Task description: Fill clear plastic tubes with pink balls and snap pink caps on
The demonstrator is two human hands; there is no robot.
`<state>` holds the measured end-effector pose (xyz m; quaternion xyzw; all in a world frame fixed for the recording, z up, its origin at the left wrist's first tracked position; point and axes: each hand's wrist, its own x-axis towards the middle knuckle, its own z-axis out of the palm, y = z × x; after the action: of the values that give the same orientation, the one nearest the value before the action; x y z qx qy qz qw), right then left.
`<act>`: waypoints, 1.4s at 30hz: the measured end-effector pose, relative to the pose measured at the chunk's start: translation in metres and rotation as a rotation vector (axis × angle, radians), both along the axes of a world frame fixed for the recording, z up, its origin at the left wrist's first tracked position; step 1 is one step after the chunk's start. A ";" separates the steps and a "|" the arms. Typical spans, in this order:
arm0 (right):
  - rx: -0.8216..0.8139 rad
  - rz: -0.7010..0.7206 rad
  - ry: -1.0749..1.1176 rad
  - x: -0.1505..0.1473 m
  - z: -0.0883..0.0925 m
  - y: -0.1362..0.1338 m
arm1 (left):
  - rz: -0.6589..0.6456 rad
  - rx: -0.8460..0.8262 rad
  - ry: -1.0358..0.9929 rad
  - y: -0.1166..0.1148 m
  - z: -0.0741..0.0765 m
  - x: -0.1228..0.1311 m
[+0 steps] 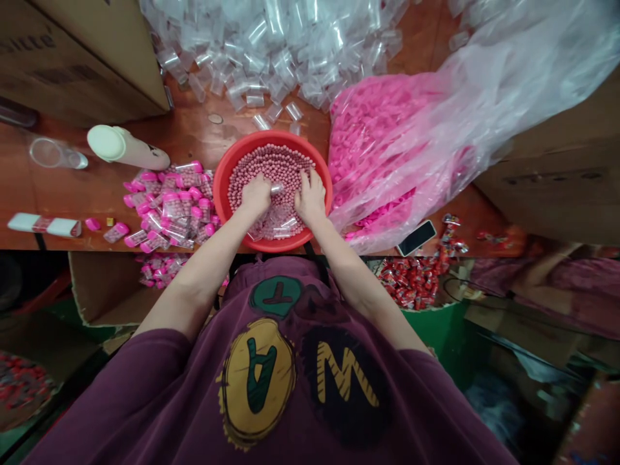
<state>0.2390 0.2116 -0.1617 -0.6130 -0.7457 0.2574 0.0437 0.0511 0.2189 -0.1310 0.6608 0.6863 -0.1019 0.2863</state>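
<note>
A red plastic bowl [223, 223] full of small pink beads [271, 157] stands in front of me. Inside it, my left hand [256, 194] is closed around a small clear plastic tube [276, 188], whose end sticks out past the fingers. My right hand [310, 196] reaches into the bowl's right side, its fingers apart and touching the beads. More clear tubes [285, 228] lie on the beads near me. Left of the bowl is a heap of filled tubes with pink caps [172, 206]. To its right, a clear bag holds loose pink caps [382, 123].
Many clear tubes [276, 48] are piled at the back. A pale bottle [128, 147] and a cardboard box [82, 61] stand on the left. A phone [417, 237] lies at the front edge, above a container of red wrapped pieces [411, 281]. Someone's arm [545, 274] shows at right.
</note>
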 end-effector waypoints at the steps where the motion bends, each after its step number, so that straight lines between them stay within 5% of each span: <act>1: -0.022 0.006 0.002 -0.001 -0.004 0.006 | 0.049 0.027 0.006 0.000 0.001 -0.004; 6: -0.173 0.099 0.096 -0.015 -0.022 0.005 | 0.095 0.075 0.084 0.014 0.003 -0.012; 11: -0.218 0.076 0.152 -0.025 -0.029 -0.033 | -0.021 0.049 0.045 0.030 -0.014 0.019; 18: -0.069 -0.090 0.339 -0.007 -0.031 -0.056 | 0.045 -0.029 -0.144 0.023 -0.034 0.038; 24: -0.099 -0.397 0.605 0.004 -0.046 -0.029 | 0.073 0.083 -0.284 -0.002 -0.016 0.011; 32: -0.378 -0.404 0.741 -0.010 -0.064 -0.008 | 0.098 0.098 -0.371 -0.024 -0.004 -0.006; 35: -0.278 -0.498 0.696 -0.002 -0.065 -0.007 | 0.106 0.080 -0.288 -0.029 -0.003 -0.018; 42: -0.287 -0.391 0.747 -0.001 -0.046 -0.025 | 0.243 0.081 -0.270 -0.022 0.001 -0.027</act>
<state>0.2383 0.1866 -0.2081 -0.6073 -0.5057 0.5489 0.2723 0.0242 0.1974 -0.1300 0.5919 0.7199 0.0504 0.3591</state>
